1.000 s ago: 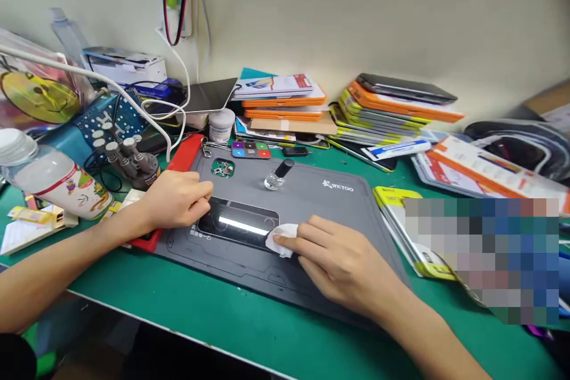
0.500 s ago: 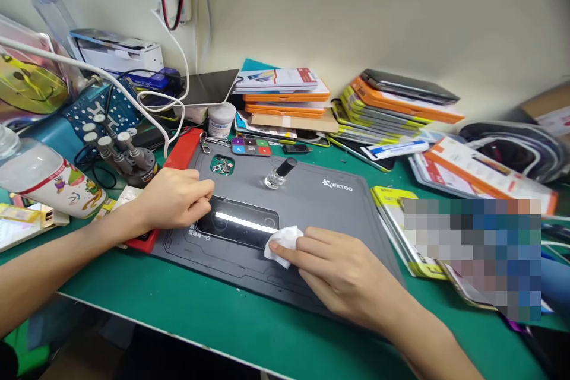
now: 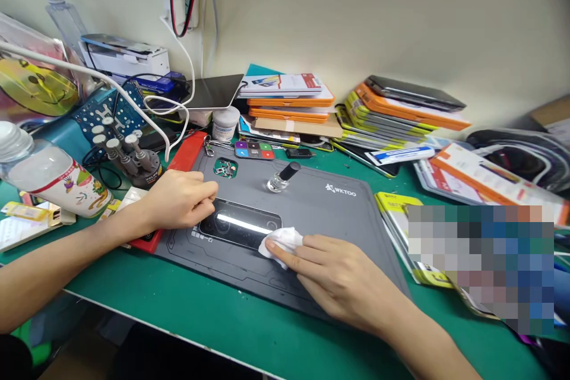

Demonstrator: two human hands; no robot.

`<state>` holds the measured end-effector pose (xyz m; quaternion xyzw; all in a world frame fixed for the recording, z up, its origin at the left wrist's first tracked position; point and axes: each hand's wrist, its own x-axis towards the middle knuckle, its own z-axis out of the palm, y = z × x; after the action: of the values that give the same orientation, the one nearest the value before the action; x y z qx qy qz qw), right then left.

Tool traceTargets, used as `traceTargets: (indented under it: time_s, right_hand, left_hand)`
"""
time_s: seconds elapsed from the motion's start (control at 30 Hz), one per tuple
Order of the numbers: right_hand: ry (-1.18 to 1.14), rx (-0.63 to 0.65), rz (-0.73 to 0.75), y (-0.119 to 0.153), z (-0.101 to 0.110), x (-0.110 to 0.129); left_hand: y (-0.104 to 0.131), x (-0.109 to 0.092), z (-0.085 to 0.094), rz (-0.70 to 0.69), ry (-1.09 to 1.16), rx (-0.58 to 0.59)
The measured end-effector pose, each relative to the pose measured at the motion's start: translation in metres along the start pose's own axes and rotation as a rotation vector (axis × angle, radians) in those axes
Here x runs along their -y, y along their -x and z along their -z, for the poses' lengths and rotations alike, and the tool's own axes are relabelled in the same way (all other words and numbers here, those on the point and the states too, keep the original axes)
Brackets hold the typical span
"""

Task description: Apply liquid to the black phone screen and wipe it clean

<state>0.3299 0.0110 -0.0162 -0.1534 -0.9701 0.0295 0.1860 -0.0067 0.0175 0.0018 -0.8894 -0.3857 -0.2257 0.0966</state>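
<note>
A dark, glossy smartphone [image 3: 243, 227] lies flat on a grey work mat [image 3: 312, 214], a bright light strip reflected across it. My left hand [image 3: 189, 197] is curled closed against the phone's left end, and its fingertips are partly hidden. In my right hand [image 3: 332, 267] is a crumpled white tissue [image 3: 281, 244]. The index finger presses this tissue onto the phone's right end, at the near corner. Behind the phone stands a small clear glass bottle [image 3: 278, 183] with a black cap.
Left of the mat are a screwdriver stand [image 3: 133, 157] and a large plastic bottle [image 3: 57, 175]. Stacked orange-edged boxes [image 3: 289, 101] line the wall. Yellow-edged packages [image 3: 401, 214] flank the mat's right side. A small tray of screws [image 3: 225, 168] is set into the mat.
The tissue has slid slightly left along the phone's near edge under my right index finger. My left hand stays at the phone's left end. The whole view has shifted a little.
</note>
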Motion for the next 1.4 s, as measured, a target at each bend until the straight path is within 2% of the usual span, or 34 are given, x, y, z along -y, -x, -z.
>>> traceTargets:
  time_s: [0.4, 0.77, 1.07, 1.27, 1.4]
  right_hand:
    - [-0.015, -0.056, -0.016, -0.001, -0.003, 0.002]
    - [-0.055, -0.046, -0.009, -0.002, -0.009, 0.0]
    - [-0.098, -0.074, -0.074, -0.002, -0.01, -0.005]
    - [0.009, -0.053, -0.106, 0.005, -0.007, -0.008]
    - [0.03, -0.066, -0.068, 0.006, -0.007, -0.008]
  left_hand:
    - [0.005, -0.001, -0.002, 0.037, 0.0, 0.027]
    - [0.006, -0.002, -0.002, 0.062, 0.004, 0.088]
    - [0.003, 0.0, 0.0, 0.02, 0.007, 0.041]
    - [0.001, 0.0, 0.001, 0.014, 0.011, 0.046]
    - [0.0, 0.0, 0.001, 0.014, 0.0, 0.029]
